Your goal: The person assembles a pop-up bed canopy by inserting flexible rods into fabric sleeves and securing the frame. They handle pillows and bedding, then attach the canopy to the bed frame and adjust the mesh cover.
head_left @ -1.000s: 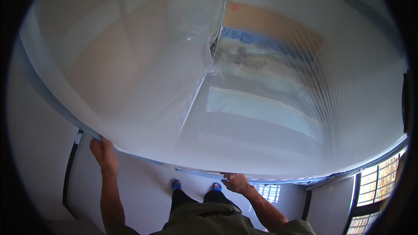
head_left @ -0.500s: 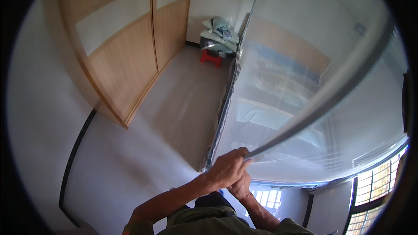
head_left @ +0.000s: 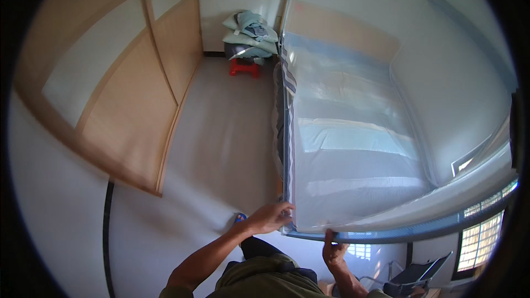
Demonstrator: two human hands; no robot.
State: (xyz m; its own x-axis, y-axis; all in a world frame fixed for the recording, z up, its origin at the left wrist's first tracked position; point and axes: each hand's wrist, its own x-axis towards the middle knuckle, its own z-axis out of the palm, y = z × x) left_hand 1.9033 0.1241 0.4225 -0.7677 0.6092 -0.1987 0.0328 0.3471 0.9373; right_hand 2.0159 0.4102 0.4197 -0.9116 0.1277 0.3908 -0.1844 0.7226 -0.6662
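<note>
A sheer white mosquito net (head_left: 414, 132) with a blue-grey border hangs over a bed (head_left: 353, 171) with pale striped bedding. My left hand (head_left: 270, 218) is at the near left corner of the net, fingers curled over its edge. To its right, my right hand (head_left: 334, 251) grips the blue border (head_left: 397, 236) from below, the thumb lying on top. Between the hands the border runs along the bed's near end, then curves up toward the right.
Wooden sliding doors (head_left: 121, 88) line the left. At the far end, pillows and cloth (head_left: 251, 33) are piled over a red stool (head_left: 244, 68). A dark folding chair (head_left: 417, 276) stands at lower right, near a barred window (head_left: 480, 243). A blue slipper (head_left: 240, 218) shows by my left arm.
My hands, together before, have moved apart, the left to the net's corner and the right along its border. The border has swung down from a steep diagonal to the bed's near end.
</note>
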